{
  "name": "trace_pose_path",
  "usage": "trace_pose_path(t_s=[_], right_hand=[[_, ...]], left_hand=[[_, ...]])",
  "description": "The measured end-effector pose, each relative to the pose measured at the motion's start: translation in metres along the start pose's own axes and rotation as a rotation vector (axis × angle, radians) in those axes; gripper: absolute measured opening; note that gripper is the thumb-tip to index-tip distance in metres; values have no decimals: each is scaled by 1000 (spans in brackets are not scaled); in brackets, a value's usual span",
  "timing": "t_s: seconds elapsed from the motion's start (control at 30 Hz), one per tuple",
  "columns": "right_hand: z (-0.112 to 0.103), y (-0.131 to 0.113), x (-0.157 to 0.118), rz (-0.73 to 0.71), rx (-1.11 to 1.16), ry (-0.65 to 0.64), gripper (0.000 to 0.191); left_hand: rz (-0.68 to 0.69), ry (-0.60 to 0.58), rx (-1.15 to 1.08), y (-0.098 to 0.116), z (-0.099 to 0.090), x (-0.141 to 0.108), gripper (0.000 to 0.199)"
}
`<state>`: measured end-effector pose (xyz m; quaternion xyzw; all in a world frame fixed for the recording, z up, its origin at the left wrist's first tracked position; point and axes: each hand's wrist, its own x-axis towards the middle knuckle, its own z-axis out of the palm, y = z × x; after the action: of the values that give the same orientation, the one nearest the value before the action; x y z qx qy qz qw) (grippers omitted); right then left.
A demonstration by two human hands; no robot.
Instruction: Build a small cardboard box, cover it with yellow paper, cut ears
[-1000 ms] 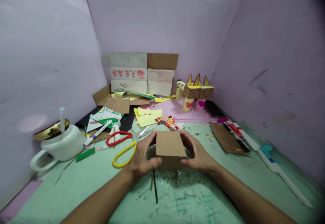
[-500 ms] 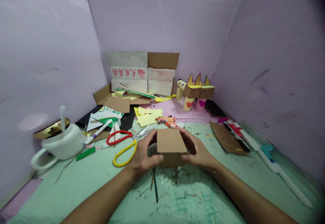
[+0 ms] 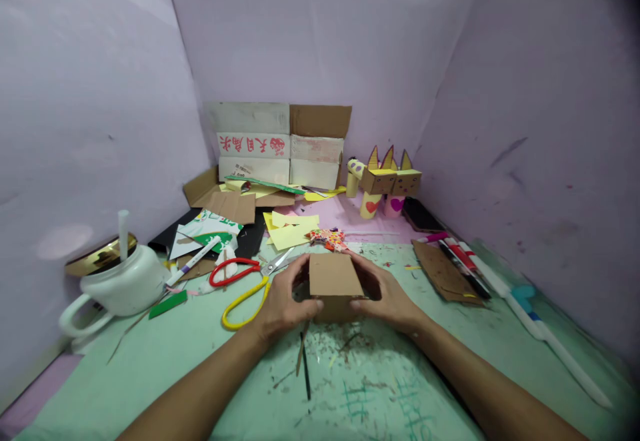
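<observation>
Head view: both hands (image 3: 284,302) half-curled, firm on a cardboard box (image 3: 336,275) between them, its underside hidden.

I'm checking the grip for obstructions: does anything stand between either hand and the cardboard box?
Nothing visible does: the left hand and right hand hold the cardboard box from both sides. The scissors lie beside the left hand, outside the grip. Contact on the far side is hidden.
</observation>
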<state>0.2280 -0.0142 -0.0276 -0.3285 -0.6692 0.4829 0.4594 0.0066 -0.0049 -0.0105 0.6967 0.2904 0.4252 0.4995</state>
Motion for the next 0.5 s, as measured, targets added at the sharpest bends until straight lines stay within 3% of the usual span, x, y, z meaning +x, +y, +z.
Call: trace_pose_path(t_s=[0.23,0.5], right_hand=[[0,1,1,8,2,25,85],[2,-1,2,31,-12,51,85]], left_hand=[[-26,5,59,-2,2,1,81],[-48,28,-38,1,4,0,69]])
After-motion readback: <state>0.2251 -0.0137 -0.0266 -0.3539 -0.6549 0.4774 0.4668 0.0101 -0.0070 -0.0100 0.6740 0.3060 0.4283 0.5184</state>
